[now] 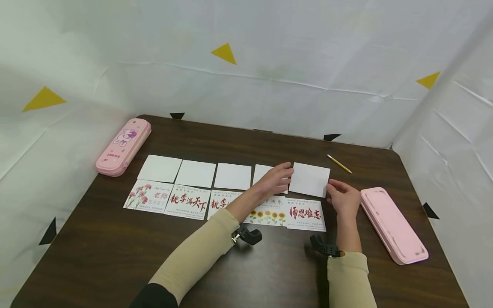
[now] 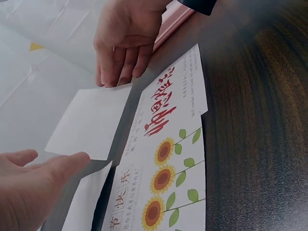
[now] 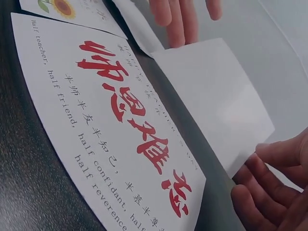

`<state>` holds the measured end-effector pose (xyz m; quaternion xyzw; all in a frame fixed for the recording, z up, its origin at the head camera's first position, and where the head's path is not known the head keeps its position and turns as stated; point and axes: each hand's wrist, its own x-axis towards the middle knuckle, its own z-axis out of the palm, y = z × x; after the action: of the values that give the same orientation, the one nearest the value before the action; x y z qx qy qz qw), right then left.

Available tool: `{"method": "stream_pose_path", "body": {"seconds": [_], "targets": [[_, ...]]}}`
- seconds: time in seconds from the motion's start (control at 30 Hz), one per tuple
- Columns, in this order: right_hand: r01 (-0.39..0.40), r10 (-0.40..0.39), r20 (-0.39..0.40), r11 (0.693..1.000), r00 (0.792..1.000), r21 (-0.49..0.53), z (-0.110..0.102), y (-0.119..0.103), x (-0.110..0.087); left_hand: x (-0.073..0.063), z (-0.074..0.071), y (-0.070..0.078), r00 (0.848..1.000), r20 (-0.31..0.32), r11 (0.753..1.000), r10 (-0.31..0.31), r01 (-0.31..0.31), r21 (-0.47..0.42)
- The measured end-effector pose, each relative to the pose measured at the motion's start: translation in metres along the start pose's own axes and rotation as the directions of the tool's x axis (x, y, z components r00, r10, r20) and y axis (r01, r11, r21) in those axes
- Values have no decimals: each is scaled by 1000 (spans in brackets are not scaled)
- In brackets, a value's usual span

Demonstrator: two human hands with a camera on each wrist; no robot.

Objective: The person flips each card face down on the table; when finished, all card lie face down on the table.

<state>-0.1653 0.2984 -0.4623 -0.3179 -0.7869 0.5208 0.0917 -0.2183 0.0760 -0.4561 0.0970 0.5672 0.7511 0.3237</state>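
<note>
White sheeting (image 1: pixel 269 98) backs a dark table (image 1: pixel 277 269). From the head, five blank cards lie above five printed cards, with pink cases (image 1: pixel 393 224) at both sides and a pencil (image 1: pixel 340 164) at upper right. Both hands are at the rightmost blank card (image 1: pixel 309 179): left hand (image 1: pixel 273 180) at its left edge, right hand (image 1: pixel 343 197) at its right. Left wrist: the left fingers are loosely extended, thumb spread, gripping nothing. Right wrist: the right fingers curl, pinching the card's corner, beside a red-lettered card (image 3: pixel 115 125).
</note>
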Motion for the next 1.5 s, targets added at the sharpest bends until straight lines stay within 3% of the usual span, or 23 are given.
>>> {"method": "stream_pose_path", "body": {"seconds": [0.47, 0.7, 1.03, 1.5], "targets": [[-37, 47, 100, 994, 994, -100, 0, 1, 0, 4, -3, -4, 997, 79, 999, 5, -1, -55], [-51, 60, 89, 994, 994, -99, 0, 1, -2, 3, -2, -4, 994, 107, 996, -15, 24, -84], [-48, 56, 65, 993, 996, -107, 1, 6, -4, 3, -1, -6, 993, 98, 995, -67, 74, -63], [-47, 50, 30, 995, 998, -89, 2, 8, -3, 1, -1, -4, 990, 116, 995, -75, 83, -64]]}}
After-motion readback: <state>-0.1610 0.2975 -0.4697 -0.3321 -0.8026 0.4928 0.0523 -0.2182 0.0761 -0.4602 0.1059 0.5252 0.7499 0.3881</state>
